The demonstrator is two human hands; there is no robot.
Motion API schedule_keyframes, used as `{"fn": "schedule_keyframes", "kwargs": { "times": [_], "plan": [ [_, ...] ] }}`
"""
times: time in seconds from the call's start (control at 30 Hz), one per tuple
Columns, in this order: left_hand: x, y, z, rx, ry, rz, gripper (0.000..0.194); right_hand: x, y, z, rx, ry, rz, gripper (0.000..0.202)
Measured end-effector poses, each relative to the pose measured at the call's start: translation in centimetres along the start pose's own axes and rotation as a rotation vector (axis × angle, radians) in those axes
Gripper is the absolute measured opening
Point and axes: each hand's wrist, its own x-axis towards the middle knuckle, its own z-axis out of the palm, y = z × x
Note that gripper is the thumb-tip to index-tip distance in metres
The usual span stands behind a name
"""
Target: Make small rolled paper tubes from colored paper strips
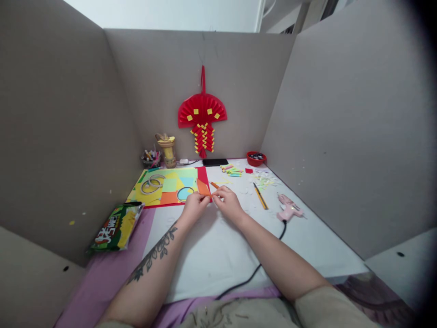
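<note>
My left hand [197,203] and my right hand [227,202] meet over the middle of the table. Between their pinched fingertips is a piece of orange paper [203,187], one part of it standing up above my left thumb. Its lower edge is partly hidden by the fingers. An orange stick-like piece [214,185] shows just beyond my right fingers; whether it is part of the same paper I cannot tell. Left of my hands lie colored paper sheets [170,185], with a dark ring [185,194] on them.
A yellow utility knife [260,197] and a pink glue gun [289,208] with a black cord lie right. Several small paper rolls [234,172], scraps [266,179] and a red bowl [256,158] stand behind. A snack bag [118,228] lies left; a red paper ornament [202,114] hangs behind.
</note>
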Motion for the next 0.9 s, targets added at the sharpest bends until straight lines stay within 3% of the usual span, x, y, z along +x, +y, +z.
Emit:
{"fn": "schedule_keyframes", "kwargs": {
  "times": [0.27,0.4,0.53,0.7,0.8,0.9],
  "plan": [
    [-0.1,0.1,0.1,0.006,0.007,-0.014,0.031,-0.1,-0.2,0.0,-0.03,0.024,-0.024,0.016],
    [0.0,0.0,0.0,-0.036,0.08,-0.072,0.03,0.8,0.7,-0.8,-0.076,0.091,-0.012,0.016],
    [0.2,-0.4,-0.5,-0.115,0.095,-0.186,0.024,2.0,3.9,-4.5,-0.224,0.277,0.117,0.019],
    [0.4,-0.3,-0.7,-0.128,0.111,-0.208,0.022,2.3,8.0,-9.8,-0.556,0.459,0.519,0.023],
    [0.2,0.0,-0.5,-0.171,0.028,-0.164,0.018,2.3,7.5,-9.0,-0.495,0.479,0.527,0.036],
    [0.0,0.1,-0.1,-0.171,-0.054,-0.114,0.016,2.4,4.6,-5.5,0.005,0.307,0.325,0.038]
  ]
}}
